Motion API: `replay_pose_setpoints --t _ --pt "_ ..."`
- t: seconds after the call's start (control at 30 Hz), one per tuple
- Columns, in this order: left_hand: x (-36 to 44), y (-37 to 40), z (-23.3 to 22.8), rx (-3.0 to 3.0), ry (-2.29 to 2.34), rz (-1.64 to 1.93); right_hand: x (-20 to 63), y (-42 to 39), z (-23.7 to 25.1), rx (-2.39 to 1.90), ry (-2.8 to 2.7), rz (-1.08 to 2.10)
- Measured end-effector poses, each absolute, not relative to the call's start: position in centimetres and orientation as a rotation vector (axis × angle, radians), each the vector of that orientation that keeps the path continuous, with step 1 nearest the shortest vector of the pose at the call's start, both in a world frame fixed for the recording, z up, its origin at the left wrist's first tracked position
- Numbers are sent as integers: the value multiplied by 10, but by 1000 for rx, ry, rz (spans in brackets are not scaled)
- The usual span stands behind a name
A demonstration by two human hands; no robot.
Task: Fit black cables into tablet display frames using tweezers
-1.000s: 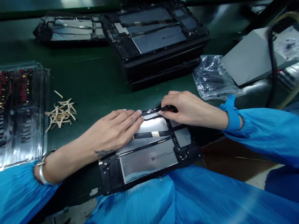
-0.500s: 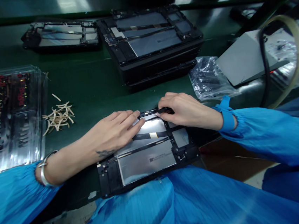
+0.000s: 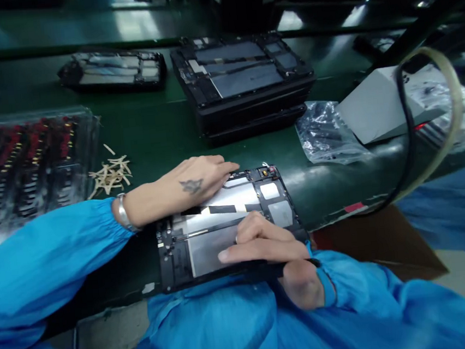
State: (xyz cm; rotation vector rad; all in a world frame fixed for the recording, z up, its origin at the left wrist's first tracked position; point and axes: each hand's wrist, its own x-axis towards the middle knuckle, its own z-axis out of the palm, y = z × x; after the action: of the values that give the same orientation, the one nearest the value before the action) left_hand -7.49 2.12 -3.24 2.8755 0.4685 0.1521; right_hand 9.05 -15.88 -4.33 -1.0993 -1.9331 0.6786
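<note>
An opened tablet (image 3: 213,253) lies at the table's near edge, its silver batteries, black frame and small boards exposed. My left hand (image 3: 198,180) rests across its far left part, fingers bent at the far edge with the tips partly hidden. Over the near edge is my right hand (image 3: 270,242), closed, with the index finger curled and the thumb reaching over the lower battery. A thin black tool (image 3: 315,262) shows by the heel of that hand; most of it is hidden, and its kind is unclear.
Behind stand a stack of opened tablets (image 3: 250,104) and another opened device (image 3: 113,70). At left are clear trays (image 3: 29,161) of small red and black parts and a pile of pale strips (image 3: 111,175). A plastic bag (image 3: 329,132), white box (image 3: 374,106) and looped hose (image 3: 453,98) occupy the right.
My right hand has moved from the tablet's far edge to its near edge, carrying the black tool. My left hand has shifted slightly up and right. The camera view has moved too.
</note>
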Motion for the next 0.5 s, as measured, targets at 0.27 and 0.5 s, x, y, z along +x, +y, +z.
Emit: replay_pose_setpoints --t 0.27,0.5 --pt "-76 38 0 2333 662 74 75 -148 -67 -921 -1462 768" --pt "-88 33 14 1875 677 169 85 -136 -61 -789 -1898 417"
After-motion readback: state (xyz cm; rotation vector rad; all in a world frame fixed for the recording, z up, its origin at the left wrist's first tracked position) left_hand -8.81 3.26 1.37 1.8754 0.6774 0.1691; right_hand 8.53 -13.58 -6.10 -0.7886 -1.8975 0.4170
